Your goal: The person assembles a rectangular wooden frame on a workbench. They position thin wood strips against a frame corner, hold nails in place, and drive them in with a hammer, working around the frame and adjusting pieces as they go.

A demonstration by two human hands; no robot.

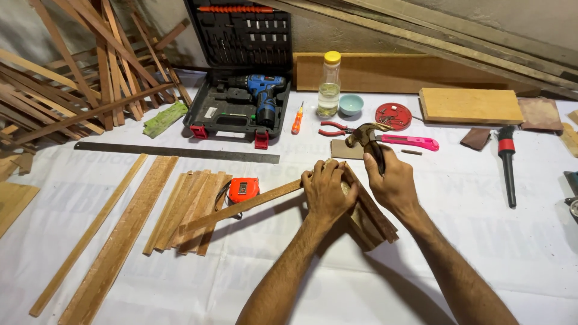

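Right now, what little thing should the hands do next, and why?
Probably bring the hammer down in a light tap on the wooden frame. The right hand holds it raised just above, while the left hand presses the strip against the frame.

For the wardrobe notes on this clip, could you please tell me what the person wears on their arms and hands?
Nothing shows on either. The left hand and right hand are bare, with no gloves, rings or tape that I can make out. Both forearms are uncovered up to the frame's lower edge, with no sleeve, watch or bracelet in view. Anything worn above that edge lies outside the picture.
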